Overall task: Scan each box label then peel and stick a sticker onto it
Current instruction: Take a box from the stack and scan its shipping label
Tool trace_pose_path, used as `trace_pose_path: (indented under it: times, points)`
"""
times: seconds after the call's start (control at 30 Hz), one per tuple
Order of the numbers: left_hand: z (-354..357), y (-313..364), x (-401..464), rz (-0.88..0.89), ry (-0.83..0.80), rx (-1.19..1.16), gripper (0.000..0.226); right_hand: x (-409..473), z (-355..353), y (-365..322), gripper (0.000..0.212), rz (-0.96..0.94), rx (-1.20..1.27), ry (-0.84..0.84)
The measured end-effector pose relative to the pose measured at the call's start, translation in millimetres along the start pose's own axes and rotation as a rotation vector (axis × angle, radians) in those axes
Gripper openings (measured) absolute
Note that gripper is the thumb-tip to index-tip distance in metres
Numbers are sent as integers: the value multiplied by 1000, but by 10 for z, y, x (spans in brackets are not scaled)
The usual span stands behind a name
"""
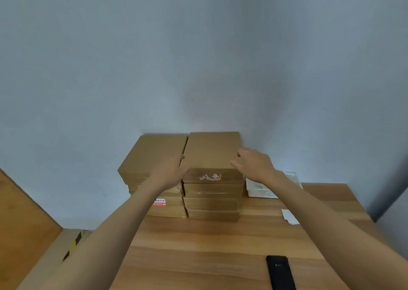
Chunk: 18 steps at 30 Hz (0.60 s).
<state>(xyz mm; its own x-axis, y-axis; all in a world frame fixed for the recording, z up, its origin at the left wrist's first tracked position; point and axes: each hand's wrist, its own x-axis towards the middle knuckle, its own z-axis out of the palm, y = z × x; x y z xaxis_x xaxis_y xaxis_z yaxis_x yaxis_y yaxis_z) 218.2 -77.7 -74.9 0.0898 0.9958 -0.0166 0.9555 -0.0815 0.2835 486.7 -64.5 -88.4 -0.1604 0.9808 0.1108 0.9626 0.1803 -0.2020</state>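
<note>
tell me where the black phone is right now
In the head view the black phone lies at the near right of the wooden table, close to the bottom edge, just inside the right forearm.

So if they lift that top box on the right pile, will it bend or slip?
Probably not bend: the top box looks like flat, stiff cardboard with crisp edges. It may slide easily, since its surface looks smooth. With the left hand and right hand at either side, it should lift level.

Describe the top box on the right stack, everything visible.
The top box is flat plain brown cardboard, closed, lying level atop the right stack of four against the wall. Its front edge carries a torn white label remnant with a red mark. The left hand touches its left front corner; the right hand reaches its right edge, contact unclear.
</note>
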Motion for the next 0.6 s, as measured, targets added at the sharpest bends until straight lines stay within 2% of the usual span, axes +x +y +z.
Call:
trace_pose_path:
  times: [0.13, 0.23, 0.4, 0.6]
  points:
    - [294, -212, 351, -21, -47, 43, 58, 146, 321, 116, 42, 99, 10, -94]
    - [469, -349, 564, -55, -59, 76, 52, 215, 510, 188, 48, 165, 24, -135]
    - [688, -458, 746, -99, -1, 65, 38, 306, 791, 231, 57, 252, 92, -151]
    - [823, -443, 831, -92, 46, -2, 35, 361, 1021, 162, 56, 371, 347, -111]
